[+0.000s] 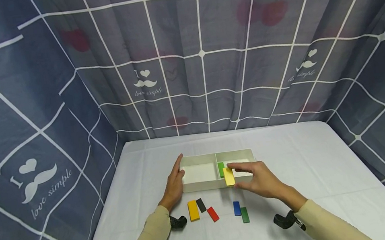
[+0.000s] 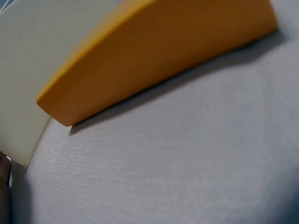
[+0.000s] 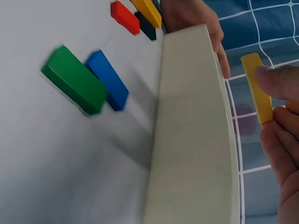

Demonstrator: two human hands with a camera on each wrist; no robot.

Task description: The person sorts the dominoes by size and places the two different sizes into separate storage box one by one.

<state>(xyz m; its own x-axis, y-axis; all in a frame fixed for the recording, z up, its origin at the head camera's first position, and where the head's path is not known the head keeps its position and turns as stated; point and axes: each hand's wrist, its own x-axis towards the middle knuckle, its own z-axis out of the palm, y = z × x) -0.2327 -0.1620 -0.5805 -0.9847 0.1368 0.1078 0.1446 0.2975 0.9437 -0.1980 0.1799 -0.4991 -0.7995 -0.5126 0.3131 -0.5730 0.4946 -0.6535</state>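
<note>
My right hand (image 1: 264, 179) pinches a yellow block (image 1: 228, 176) between thumb and fingers, over the front wall of a white two-compartment box (image 1: 201, 186). In the right wrist view the yellow block (image 3: 258, 88) stands on end in the fingers, above the rim. A light green block (image 1: 221, 169) lies in the right compartment beside the divider. At the box's left end, my left hand (image 1: 173, 185) holds the wall, thumb at the rim. An orange-yellow block (image 2: 163, 51) fills much of the left wrist view, which hides most of the left hand.
In front of the box, a black block (image 1: 201, 205) and a red block (image 1: 213, 214) lie near the orange-yellow one. Farther right are a blue block (image 1: 237, 208) and a dark green block (image 1: 244, 215). A white cloth covers the table (image 1: 291, 151), with grid-patterned curtains (image 1: 186, 76) around it.
</note>
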